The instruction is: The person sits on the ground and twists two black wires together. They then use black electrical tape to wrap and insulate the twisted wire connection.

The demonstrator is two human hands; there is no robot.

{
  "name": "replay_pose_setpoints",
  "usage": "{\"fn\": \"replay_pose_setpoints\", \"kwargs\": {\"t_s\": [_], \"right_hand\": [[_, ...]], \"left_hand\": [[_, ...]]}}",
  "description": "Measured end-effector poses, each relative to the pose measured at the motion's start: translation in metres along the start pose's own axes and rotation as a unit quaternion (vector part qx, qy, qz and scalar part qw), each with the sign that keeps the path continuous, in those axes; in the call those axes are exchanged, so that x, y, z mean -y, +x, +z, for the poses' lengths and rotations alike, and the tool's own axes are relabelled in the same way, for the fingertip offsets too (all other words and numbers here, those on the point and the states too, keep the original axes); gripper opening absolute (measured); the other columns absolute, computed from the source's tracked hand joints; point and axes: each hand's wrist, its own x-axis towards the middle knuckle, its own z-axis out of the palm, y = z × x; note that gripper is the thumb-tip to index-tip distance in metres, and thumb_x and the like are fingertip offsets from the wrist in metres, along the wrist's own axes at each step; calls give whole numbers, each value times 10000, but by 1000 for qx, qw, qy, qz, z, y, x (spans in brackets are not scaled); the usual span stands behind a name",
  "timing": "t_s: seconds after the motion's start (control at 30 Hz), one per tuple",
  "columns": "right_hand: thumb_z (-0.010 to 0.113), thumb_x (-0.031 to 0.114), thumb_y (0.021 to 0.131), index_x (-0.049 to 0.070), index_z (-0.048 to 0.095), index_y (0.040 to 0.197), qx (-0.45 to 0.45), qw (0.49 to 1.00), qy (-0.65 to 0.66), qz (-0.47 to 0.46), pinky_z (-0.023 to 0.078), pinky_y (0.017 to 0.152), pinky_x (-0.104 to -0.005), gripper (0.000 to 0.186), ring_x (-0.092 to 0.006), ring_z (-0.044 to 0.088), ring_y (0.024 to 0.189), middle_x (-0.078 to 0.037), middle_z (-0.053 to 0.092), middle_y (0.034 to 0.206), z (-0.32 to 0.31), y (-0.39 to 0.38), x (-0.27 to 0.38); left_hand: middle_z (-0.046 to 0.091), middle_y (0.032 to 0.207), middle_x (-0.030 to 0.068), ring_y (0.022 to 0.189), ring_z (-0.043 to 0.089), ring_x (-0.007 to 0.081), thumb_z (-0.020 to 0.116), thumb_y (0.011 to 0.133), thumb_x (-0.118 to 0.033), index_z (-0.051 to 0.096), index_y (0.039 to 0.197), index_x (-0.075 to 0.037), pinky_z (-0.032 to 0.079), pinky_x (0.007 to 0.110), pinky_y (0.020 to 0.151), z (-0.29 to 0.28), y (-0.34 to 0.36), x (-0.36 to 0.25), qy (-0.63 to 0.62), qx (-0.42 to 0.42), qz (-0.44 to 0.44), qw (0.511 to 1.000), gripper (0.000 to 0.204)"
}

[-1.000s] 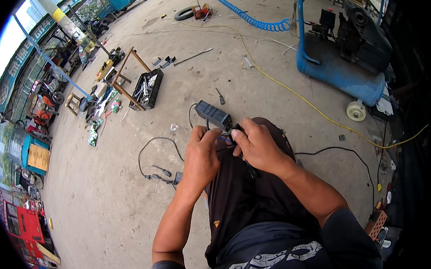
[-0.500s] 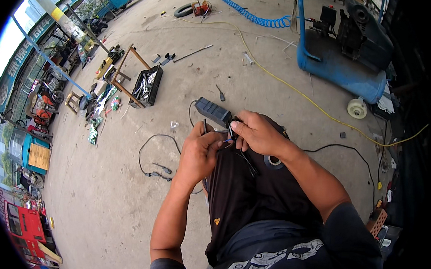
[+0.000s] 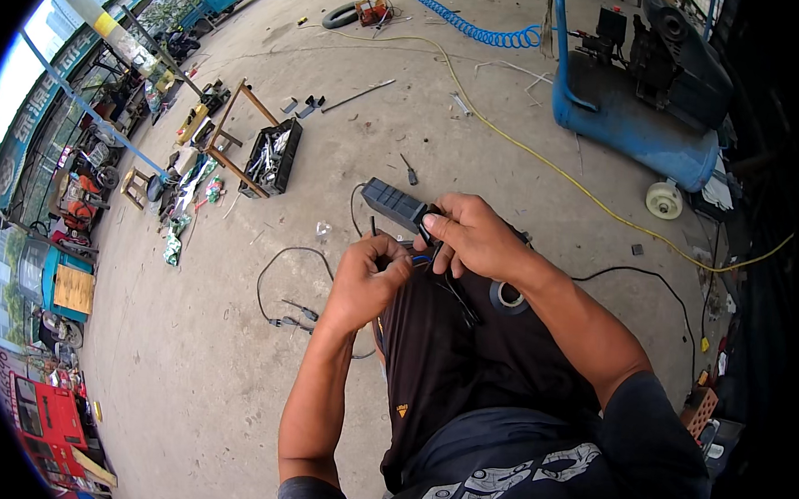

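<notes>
Over my lap, my left hand point(image 3: 371, 280) is closed round a black cable point(image 3: 373, 223), whose end sticks up past the fingers. Thin blue and brownish wires point(image 3: 421, 261) stretch from that hand toward my right hand point(image 3: 472, 240). The right thumb and fingers are pinched on something small and dark, too hidden to name. Just beyond the right fingertips lies a ribbed dark grey box point(image 3: 391, 204), like a power adapter, with a thin cord at its far end. A roll of black tape point(image 3: 508, 298) rests on my thigh, beside a black cord point(image 3: 460, 302).
A screwdriver point(image 3: 409, 170) lies on the concrete past the box. Cords with plugs point(image 3: 292, 322) lie at left. Farther off stand a black crate of tools point(image 3: 273, 157) and a blue air compressor point(image 3: 636, 140). A yellow hose point(image 3: 531, 152) crosses the floor.
My hands have drawn slightly apart, and more of the blue wire shows between them. The right hand has shifted a little up and to the right.
</notes>
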Motion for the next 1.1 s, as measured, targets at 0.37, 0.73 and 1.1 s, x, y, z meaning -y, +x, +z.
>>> {"fn": "replay_pose_setpoints", "kwargs": {"t_s": [0.37,0.73,1.1], "right_hand": [[644,123,1003,-28,610,897,-123,984,-27,-125,476,507,-282,187,-88,596,539,-47,617,649,29,-15,24],[649,100,993,-10,616,893,-98,990,58,-89,456,510,-259,152,-60,545,557,-15,623,707,21,13,-22],[687,106,949,-35,637,858,-91,988,-56,-110,475,581,-302,175,-88,576,628,-50,643,693,16,25,-37]], "left_hand": [[575,753,-43,698,484,45,700,961,-105,646,862,-6,376,247,590,1,3,2,9,-24,-7,1000,150],[594,759,-30,655,465,45,709,933,-66,667,885,3,349,230,574,-6,-2,-16,-161,7,-121,980,94],[629,797,24,750,530,118,730,915,-36,683,872,31,435,292,703,-14,2,-5,79,-20,31,996,93]]}}
